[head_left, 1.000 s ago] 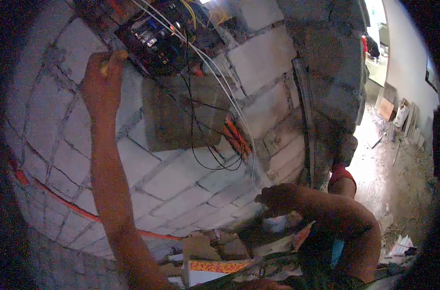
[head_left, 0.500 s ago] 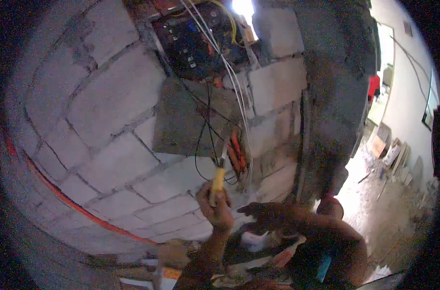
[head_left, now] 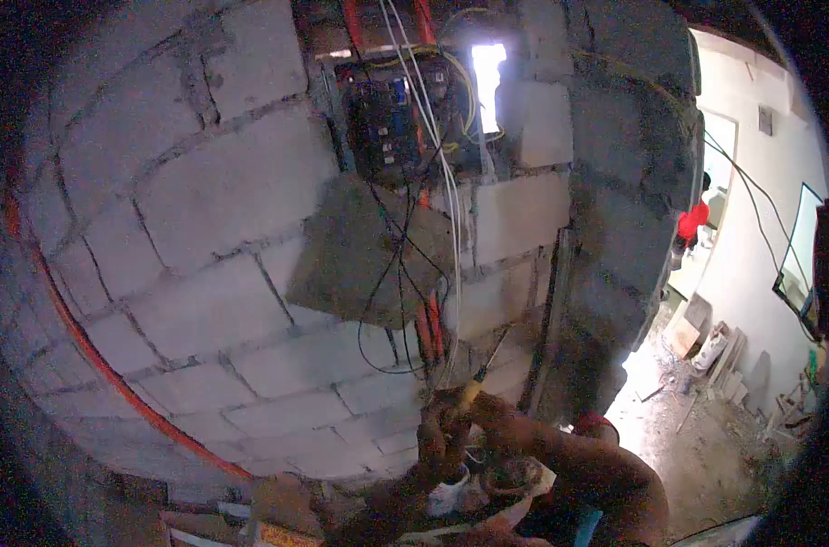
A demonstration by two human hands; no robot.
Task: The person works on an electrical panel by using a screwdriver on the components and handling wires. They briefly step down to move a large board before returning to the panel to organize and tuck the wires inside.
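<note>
Clasping a screwdriver, left fingers and right fingers meet below the panel's edge.

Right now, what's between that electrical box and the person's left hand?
The head view shows a grey patch, dangling black wires, white wires and orange tubing between the electrical box and left hand.

left hand and right hand meet at screwdriver (yellow-handled).

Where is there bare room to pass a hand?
Bare block wall between the orange pipe and gray board; a smaller patch between the white wires and dark wall. Crowded: the electrical box, and around left hand, right hand and screwdriver.
</note>
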